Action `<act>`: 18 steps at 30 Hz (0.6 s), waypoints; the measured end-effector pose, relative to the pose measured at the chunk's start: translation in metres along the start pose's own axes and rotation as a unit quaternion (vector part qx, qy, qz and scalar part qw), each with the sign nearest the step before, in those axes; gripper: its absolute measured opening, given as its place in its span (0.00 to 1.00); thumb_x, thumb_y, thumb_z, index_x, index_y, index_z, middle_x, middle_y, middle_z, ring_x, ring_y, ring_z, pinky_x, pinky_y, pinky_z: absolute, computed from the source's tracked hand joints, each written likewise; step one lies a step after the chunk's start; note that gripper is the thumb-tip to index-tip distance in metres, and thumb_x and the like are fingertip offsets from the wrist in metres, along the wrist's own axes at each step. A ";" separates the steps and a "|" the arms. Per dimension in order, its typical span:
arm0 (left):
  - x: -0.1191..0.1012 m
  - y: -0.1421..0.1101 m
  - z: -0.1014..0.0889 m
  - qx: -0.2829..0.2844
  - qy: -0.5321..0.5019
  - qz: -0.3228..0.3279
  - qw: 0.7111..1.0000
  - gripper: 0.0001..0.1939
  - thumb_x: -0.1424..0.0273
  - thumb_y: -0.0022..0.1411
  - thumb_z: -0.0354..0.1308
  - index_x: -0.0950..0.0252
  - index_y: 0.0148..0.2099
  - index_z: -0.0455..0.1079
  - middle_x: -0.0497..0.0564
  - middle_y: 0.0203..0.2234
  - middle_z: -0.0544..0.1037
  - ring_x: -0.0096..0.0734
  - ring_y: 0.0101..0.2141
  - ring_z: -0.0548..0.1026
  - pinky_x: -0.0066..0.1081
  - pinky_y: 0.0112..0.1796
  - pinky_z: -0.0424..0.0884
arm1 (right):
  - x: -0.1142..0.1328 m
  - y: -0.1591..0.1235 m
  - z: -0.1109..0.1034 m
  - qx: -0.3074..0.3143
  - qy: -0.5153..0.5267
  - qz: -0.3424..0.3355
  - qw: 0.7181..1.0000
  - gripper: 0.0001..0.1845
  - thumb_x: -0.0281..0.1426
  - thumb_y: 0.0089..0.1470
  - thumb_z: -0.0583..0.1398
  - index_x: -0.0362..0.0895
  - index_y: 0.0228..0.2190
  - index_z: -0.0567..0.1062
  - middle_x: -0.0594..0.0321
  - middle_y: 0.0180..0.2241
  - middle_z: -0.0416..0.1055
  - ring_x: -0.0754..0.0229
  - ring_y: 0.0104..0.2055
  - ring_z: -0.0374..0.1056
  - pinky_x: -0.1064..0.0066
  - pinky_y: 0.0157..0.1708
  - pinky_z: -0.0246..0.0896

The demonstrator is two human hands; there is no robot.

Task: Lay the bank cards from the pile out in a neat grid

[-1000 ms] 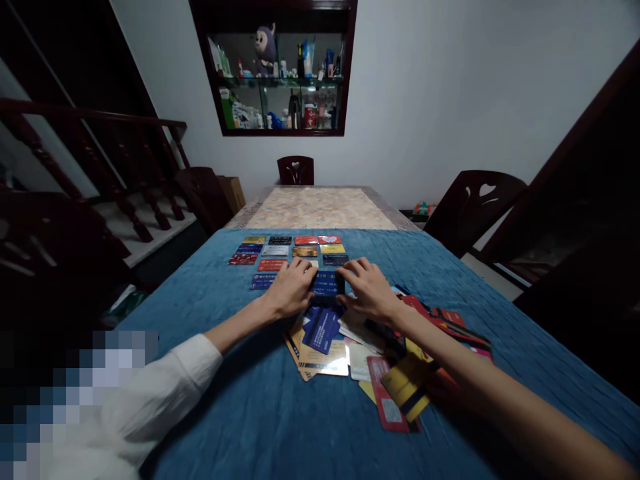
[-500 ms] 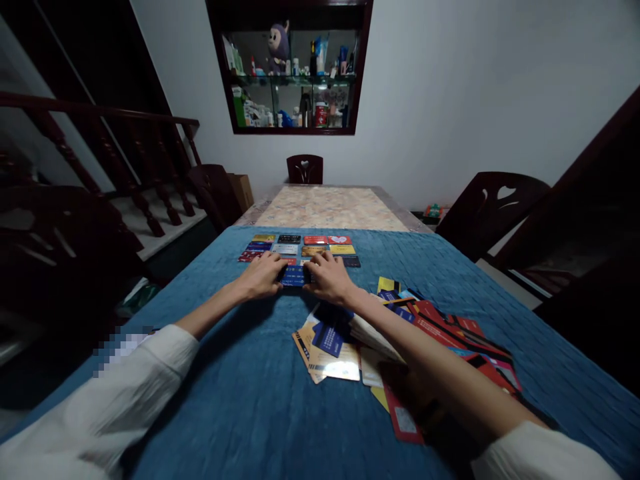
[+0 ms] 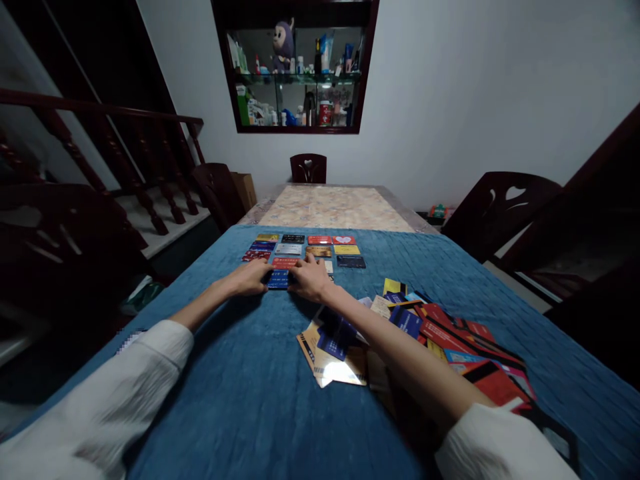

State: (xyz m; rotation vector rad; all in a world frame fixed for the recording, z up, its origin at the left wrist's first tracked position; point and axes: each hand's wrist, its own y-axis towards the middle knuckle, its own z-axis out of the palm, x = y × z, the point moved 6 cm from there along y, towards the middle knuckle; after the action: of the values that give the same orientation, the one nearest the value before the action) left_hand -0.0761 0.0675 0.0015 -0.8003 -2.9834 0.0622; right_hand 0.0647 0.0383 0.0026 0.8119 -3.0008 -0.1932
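Note:
A blue bank card (image 3: 278,280) lies low over the cloth, its left end gripped by the fingers of my left hand (image 3: 249,276). My right hand (image 3: 311,280) is closed on the card's right end. Just beyond it is a red card (image 3: 284,263). Further cards lie in rows behind, among them a dark red patterned card (image 3: 257,256), a silver card (image 3: 289,249), a gold-brown card (image 3: 319,251), a black card (image 3: 351,261) and a card with a white heart (image 3: 343,240). My right hand partly covers a pale card (image 3: 329,267).
A loose pile of cards, with a red card (image 3: 500,383) and a yellow card (image 3: 394,287) in it, spreads under and beside my right forearm. Blue cloth (image 3: 215,400) covers the near table; the far end shows a patterned top (image 3: 335,207). Dark wooden chairs (image 3: 500,207) stand around it.
Both hands have shifted left with the blue card, which now sits in front of the red card. More of the red card shows. The view has turned slightly.

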 end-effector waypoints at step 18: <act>0.001 0.008 0.008 0.039 -0.029 0.032 0.998 0.27 0.74 0.52 0.60 0.63 0.56 0.68 0.57 0.48 0.74 0.42 0.49 0.73 0.34 0.50 0.69 | -0.005 0.002 0.005 0.019 -0.001 0.009 1.000 0.20 0.42 0.56 0.58 0.46 0.46 0.76 0.52 0.52 0.71 0.42 0.56 0.57 0.51 0.48 0.57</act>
State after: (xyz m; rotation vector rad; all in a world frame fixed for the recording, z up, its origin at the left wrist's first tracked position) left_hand -0.0736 0.0746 -0.0064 -0.8983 -2.9870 0.2078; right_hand 0.0671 0.0433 -0.0025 0.7878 -3.0223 -0.1365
